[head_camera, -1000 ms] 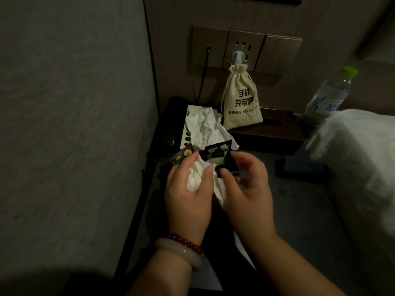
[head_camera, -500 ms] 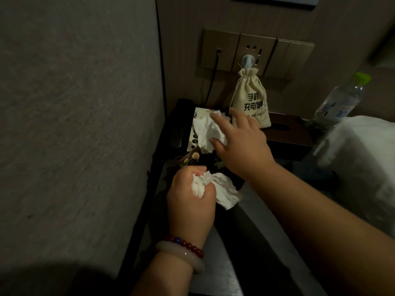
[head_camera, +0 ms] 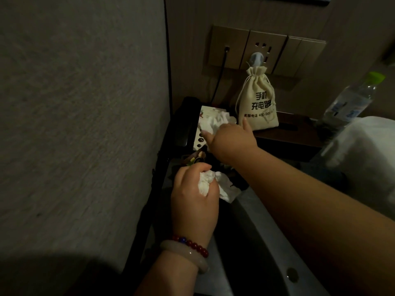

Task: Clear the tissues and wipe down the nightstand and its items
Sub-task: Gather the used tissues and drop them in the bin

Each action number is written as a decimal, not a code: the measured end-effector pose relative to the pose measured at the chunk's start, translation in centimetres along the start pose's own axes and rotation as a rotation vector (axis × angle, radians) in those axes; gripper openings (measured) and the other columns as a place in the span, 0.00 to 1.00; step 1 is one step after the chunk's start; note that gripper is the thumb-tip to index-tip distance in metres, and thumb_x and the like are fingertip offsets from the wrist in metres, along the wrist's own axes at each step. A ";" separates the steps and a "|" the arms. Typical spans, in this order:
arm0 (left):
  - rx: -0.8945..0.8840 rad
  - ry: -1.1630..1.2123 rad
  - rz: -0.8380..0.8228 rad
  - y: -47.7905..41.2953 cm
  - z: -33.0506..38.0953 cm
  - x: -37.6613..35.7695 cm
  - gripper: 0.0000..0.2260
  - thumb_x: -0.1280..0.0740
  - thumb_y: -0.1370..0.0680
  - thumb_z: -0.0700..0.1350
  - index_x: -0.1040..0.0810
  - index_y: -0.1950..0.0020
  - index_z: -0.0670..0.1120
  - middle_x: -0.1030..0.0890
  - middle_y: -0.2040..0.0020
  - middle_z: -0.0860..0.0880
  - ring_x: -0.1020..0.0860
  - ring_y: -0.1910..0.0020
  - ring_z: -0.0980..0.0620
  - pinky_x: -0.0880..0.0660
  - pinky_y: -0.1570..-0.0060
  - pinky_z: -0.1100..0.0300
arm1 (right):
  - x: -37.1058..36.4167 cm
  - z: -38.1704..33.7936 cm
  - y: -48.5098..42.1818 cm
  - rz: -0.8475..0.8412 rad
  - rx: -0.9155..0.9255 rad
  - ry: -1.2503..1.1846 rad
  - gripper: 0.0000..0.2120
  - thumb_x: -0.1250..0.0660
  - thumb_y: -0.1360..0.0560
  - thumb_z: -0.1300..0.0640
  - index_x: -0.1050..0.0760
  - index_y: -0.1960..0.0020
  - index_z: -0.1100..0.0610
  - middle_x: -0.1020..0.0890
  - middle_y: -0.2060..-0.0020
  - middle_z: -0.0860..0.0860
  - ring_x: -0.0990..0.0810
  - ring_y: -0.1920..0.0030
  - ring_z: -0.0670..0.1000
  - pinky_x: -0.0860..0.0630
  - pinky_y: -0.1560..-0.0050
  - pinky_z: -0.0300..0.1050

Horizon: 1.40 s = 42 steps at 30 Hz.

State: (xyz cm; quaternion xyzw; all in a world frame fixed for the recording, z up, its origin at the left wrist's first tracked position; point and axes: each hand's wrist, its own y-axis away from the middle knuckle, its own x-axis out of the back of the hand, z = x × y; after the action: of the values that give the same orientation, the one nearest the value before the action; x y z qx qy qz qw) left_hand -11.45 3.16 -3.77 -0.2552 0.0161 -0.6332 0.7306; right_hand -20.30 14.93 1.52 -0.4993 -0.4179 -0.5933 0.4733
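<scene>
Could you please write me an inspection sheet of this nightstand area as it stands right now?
Surface: dark nightstand top, dimly lit.
Job's things: one crumpled tissue in the left hand; a second tissue lies on a printed card near the back.
Clutter: small packets, cloth pouch, water bottle with green cap.
Hands: left hand grips its tissue; right hand reaches onto the second tissue, grip unclear.
Cables: black cable plugged into the wall panel.
Surroundings: textured wall on the left, white bedding on the right.
</scene>
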 end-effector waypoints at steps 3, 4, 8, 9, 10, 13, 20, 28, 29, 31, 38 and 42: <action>-0.002 0.002 0.002 0.0 0.0 0.0 0.08 0.29 0.28 0.36 0.19 0.50 0.44 0.25 0.50 0.51 0.27 0.56 0.67 0.33 0.53 0.81 | 0.7 0.4 0.8 0.271 0.047 -0.268 0.24 0.52 0.19 0.44 0.24 0.42 0.59 0.23 0.43 0.57 0.24 0.44 0.57 0.36 0.33 0.54; -0.001 0.000 0.006 0.1 0.0 0.1 0.07 0.29 0.28 0.37 0.19 0.51 0.45 0.25 0.51 0.52 0.27 0.56 0.67 0.34 0.54 0.81 | 1.0 0.6 1.3 0.384 0.025 -0.417 0.23 0.49 0.19 0.45 0.22 0.47 0.60 0.22 0.43 0.56 0.23 0.46 0.56 0.29 0.40 0.50; 0.001 -0.035 -0.008 0.1 0.3 0.1 0.04 0.27 0.28 0.43 0.21 0.56 0.46 0.26 0.54 0.53 0.28 0.59 0.65 0.33 0.57 0.81 | 2.4 2.6 5.2 0.688 -0.034 -0.705 0.14 0.33 0.24 0.53 0.25 0.41 0.57 0.25 0.42 0.51 0.29 0.47 0.44 0.31 0.52 0.26; -0.004 -0.047 -0.016 0.1 0.4 0.1 0.04 0.28 0.28 0.45 0.22 0.58 0.47 0.27 0.56 0.54 0.28 0.60 0.65 0.33 0.57 0.80 | 2.3 3.1 6.4 0.690 -0.053 -0.743 0.16 0.32 0.26 0.57 0.27 0.38 0.55 0.27 0.42 0.49 0.30 0.47 0.43 0.33 0.53 0.22; -0.021 -0.054 -0.017 0.1 0.4 0.1 0.05 0.28 0.28 0.45 0.23 0.59 0.46 0.27 0.57 0.55 0.28 0.61 0.65 0.33 0.58 0.80 | 2.1 3.7 7.6 0.675 -0.074 -0.777 0.20 0.32 0.26 0.59 0.29 0.35 0.53 0.28 0.42 0.49 0.30 0.46 0.42 0.35 0.53 0.21; -0.078 -0.046 -0.025 0.3 0.6 0.1 0.07 0.27 0.28 0.44 0.24 0.61 0.45 0.28 0.60 0.55 0.28 0.63 0.66 0.33 0.60 0.80 | -0.1 5.1 11.7 0.620 -0.106 -0.692 0.24 0.34 0.27 0.64 0.31 0.32 0.53 0.31 0.49 0.47 0.35 0.53 0.37 0.34 0.54 0.22; -0.145 -0.070 -0.138 2.4 1.2 0.1 0.08 0.27 0.28 0.44 0.24 0.62 0.44 0.27 0.60 0.52 0.31 0.67 0.61 0.35 0.61 0.81 | -5.0 7.1 22.1 0.471 -0.165 -0.768 0.09 0.33 0.27 0.60 0.29 0.53 0.47 0.27 0.57 0.38 0.27 0.58 0.38 0.33 0.57 0.24; -0.110 -0.149 -0.291 7.4 2.9 2.1 0.10 0.27 0.28 0.47 0.23 0.56 0.42 0.29 0.56 0.51 0.30 0.60 0.57 0.37 0.61 0.74 | -8.4 5.7 31.6 0.300 0.341 -0.569 0.09 0.38 0.29 0.57 0.26 0.50 0.55 0.21 0.56 0.54 0.22 0.59 0.55 0.25 0.64 0.43; -0.088 -0.161 -0.308 8.0 3.2 2.5 0.11 0.27 0.28 0.48 0.24 0.54 0.43 0.29 0.54 0.52 0.31 0.61 0.59 0.37 0.61 0.77 | -9.0 5.5 32.2 0.169 0.418 -0.500 0.09 0.38 0.29 0.56 0.25 0.50 0.55 0.22 0.56 0.54 0.21 0.60 0.55 0.25 0.65 0.43; -0.059 -0.166 -0.370 9.3 3.8 3.5 0.12 0.28 0.28 0.48 0.25 0.50 0.44 0.30 0.51 0.52 0.31 0.61 0.61 0.38 0.62 0.82 | -10.1 4.7 32.5 -0.150 0.478 -0.371 0.13 0.38 0.26 0.56 0.26 0.43 0.55 0.24 0.50 0.55 0.21 0.55 0.58 0.24 0.59 0.47; -0.049 -0.146 -0.715 15.1 5.5 6.8 0.18 0.41 0.32 0.42 0.31 0.42 0.45 0.35 0.46 0.51 0.32 0.52 0.56 0.38 0.56 0.80 | -14.3 4.1 30.9 -0.590 0.321 -0.317 0.22 0.46 0.18 0.51 0.41 0.25 0.49 0.41 0.25 0.53 0.35 0.30 0.57 0.38 0.31 0.44; 0.093 -0.393 -0.987 16.9 3.7 7.3 0.15 0.39 0.25 0.39 0.32 0.38 0.46 0.35 0.41 0.48 0.30 0.44 0.48 0.32 0.45 0.62 | -13.4 5.1 31.0 -0.610 0.249 -0.319 0.20 0.41 0.20 0.57 0.33 0.28 0.53 0.27 0.34 0.58 0.28 0.36 0.58 0.31 0.37 0.46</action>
State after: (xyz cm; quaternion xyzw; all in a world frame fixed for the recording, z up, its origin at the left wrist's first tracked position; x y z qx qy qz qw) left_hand 6.78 -1.17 -5.06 -0.3134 -0.2713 -0.8419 0.3455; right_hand 11.76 15.51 -10.19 -0.3764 -0.6851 -0.5667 0.2604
